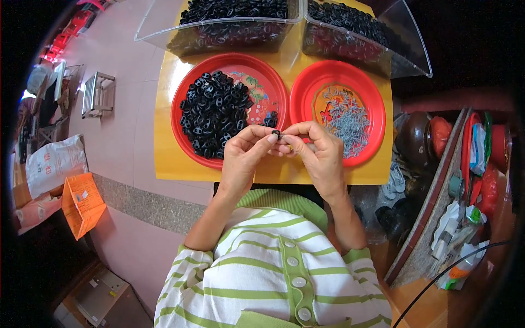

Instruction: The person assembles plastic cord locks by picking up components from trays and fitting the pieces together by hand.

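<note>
Between the fingertips of both hands is a small black plastic piece (276, 133), held just above the near edge of the two red plates. My left hand (247, 154) pinches it from the left, thumb against index finger. From the other side my right hand (316, 151) closes on it with thumb and index finger. Behind my left hand, the left red plate (272, 73) bears a heap of black oval two-hole pieces (214, 112) and a small separate cluster. The right red plate (303, 82) carries many small grey screw-like pins (350, 123), partly behind my right hand.
Two clear plastic bins (235, 23) full of black pieces stand at the table's far side. The yellow tabletop (165, 136) lies beneath everything. A metal stool (98, 95) and an orange box (82, 203) are on the left; a cluttered shelf (432, 191) lines the right.
</note>
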Demonstrator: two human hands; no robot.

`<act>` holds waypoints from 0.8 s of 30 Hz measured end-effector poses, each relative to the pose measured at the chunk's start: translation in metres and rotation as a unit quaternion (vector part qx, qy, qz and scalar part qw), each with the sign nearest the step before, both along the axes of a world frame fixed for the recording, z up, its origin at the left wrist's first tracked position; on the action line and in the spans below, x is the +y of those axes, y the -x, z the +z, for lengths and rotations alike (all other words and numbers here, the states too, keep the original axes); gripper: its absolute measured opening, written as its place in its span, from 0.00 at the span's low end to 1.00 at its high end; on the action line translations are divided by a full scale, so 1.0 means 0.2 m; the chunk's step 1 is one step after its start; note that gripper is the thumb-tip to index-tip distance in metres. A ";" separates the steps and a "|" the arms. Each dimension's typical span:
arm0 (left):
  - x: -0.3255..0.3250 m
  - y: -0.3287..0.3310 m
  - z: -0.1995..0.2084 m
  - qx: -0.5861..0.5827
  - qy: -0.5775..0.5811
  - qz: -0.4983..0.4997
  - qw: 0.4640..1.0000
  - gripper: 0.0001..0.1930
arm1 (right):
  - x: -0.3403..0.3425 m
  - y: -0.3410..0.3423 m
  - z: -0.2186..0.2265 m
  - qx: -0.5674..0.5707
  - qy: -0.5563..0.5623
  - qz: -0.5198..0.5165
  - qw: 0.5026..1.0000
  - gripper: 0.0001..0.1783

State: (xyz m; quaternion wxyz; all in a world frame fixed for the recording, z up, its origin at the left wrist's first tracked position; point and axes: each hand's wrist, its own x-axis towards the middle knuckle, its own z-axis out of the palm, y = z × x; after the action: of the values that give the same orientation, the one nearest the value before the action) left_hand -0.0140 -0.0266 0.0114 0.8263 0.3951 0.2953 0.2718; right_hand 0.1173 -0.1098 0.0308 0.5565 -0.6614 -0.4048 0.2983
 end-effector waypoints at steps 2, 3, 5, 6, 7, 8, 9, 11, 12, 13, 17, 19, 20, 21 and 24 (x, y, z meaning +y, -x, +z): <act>0.00 0.00 0.00 0.015 0.002 0.004 1.000 0.06 | 0.00 0.00 -0.01 -0.029 0.002 0.003 1.000 0.04; 0.00 0.00 0.00 0.015 0.003 0.004 1.000 0.06 | 0.00 0.00 0.00 -0.029 0.003 0.004 1.000 0.04; 0.00 0.01 -0.02 0.018 -0.014 -0.001 1.000 0.07 | 0.01 0.00 0.02 -0.052 0.004 0.020 0.998 0.03; -0.01 0.01 -0.02 0.018 -0.014 0.000 1.000 0.07 | 0.00 0.00 0.02 -0.051 0.005 0.021 0.998 0.03; -0.02 0.00 -0.03 0.013 -0.023 0.001 1.000 0.07 | 0.00 0.01 0.02 -0.060 0.010 0.017 0.998 0.03; -0.02 0.00 -0.04 0.009 -0.032 0.002 0.999 0.07 | 0.00 0.01 0.01 -0.068 0.015 0.013 0.997 0.03; -0.02 0.00 -0.04 0.009 -0.030 0.004 0.999 0.07 | 0.00 0.01 0.00 -0.068 0.016 0.016 0.997 0.03; -0.02 -0.01 -0.06 0.026 -0.036 -0.019 0.999 0.08 | -0.01 0.02 -0.03 -0.064 0.017 0.005 0.998 0.03; -0.02 -0.01 -0.06 0.036 -0.041 -0.021 0.998 0.07 | -0.01 0.01 -0.05 -0.064 0.020 0.008 0.998 0.03; -0.02 -0.01 -0.07 0.038 -0.038 -0.019 0.998 0.07 | -0.01 0.01 -0.06 -0.031 0.020 0.005 0.999 0.03; -0.01 -0.01 -0.05 0.024 0.018 -0.020 0.999 0.07 | 0.00 0.02 -0.07 0.094 0.014 -0.008 0.995 0.03; 0.00 0.00 -0.04 0.025 0.035 -0.026 0.999 0.07 | 0.00 0.01 -0.06 0.108 0.022 -0.001 0.994 0.04; 0.00 0.01 -0.04 0.017 0.041 -0.022 0.999 0.07 | 0.00 0.02 -0.04 0.112 0.026 -0.005 0.993 0.04; 0.00 0.02 -0.05 0.009 0.047 -0.019 0.999 0.07 | 0.01 0.03 -0.02 0.117 0.029 -0.010 0.993 0.04; 0.00 0.05 -0.08 -0.013 0.041 -0.002 0.999 0.07 | 0.01 0.03 -0.03 0.038 0.030 0.017 0.999 0.03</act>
State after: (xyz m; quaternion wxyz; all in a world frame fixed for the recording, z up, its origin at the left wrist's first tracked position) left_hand -0.0234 -0.0274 -0.0050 0.8458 0.3584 0.2949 0.2630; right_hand 0.1122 -0.1068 0.0253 0.5458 -0.6592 -0.3856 0.3447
